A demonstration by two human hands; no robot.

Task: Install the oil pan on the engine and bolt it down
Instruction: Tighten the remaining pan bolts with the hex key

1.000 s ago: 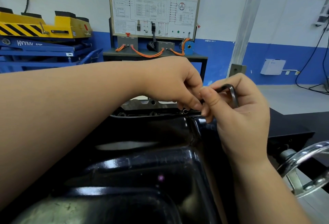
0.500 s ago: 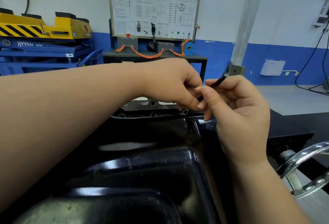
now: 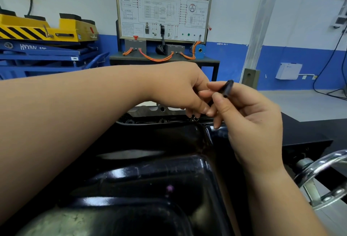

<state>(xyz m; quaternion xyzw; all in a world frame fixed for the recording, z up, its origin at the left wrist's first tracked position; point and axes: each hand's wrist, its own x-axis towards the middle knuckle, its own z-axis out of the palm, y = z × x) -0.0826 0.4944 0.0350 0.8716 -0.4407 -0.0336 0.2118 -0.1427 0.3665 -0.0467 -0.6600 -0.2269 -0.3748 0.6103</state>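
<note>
One glossy black oil pan [image 3: 150,170] fills the space beneath both hands. At its far flange the left hand [image 3: 180,89] bunches curled fingertips just above a bolt [image 3: 195,118], their hold hidden. The right hand [image 3: 249,123], touching it, pinches a black hex key [image 3: 228,87]. Beyond stand a wiring training board [image 3: 163,6] and a yellow lift [image 3: 47,29].

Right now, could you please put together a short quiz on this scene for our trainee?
1. True or false: the right hand pinches the hex key.
2. The fingers of the left hand are: A) at the oil pan's far flange; B) on the handwheel; C) on the yellow lift.
3. Fill in: the oil pan is ____ in colour.
Key: 1 true; 2 A; 3 black.
</note>
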